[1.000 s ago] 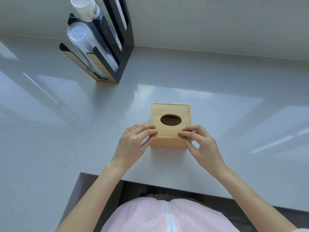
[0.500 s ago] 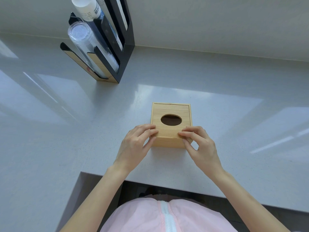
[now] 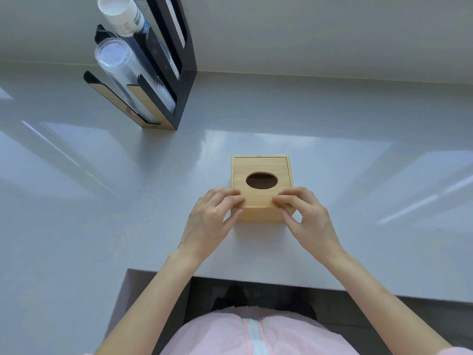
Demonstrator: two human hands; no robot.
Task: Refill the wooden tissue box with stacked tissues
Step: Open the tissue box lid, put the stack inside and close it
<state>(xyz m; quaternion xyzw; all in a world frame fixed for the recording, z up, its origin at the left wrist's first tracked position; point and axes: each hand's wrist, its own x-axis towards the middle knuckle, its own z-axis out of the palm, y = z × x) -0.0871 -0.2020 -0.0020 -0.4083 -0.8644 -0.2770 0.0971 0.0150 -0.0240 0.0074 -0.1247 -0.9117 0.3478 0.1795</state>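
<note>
A square wooden tissue box (image 3: pixel 261 165) stands on the grey counter, its lid flat on top with a dark oval hole in the middle. No tissue shows through the hole. My left hand (image 3: pixel 212 221) pinches the near left corner of the lid, fingertips on top and thumb against the front face. My right hand (image 3: pixel 307 219) pinches the near right corner the same way. No stack of tissues is in view.
A black and wood cup dispenser (image 3: pixel 163 80) stands at the back left with a sleeve of clear cups (image 3: pixel 128 75) and a sleeve of white cups (image 3: pixel 120 14). The counter's front edge (image 3: pixel 256 278) runs just below my wrists.
Both hands have stayed at the box's near corners with only slight finger shifts. The box has not moved on the counter.
</note>
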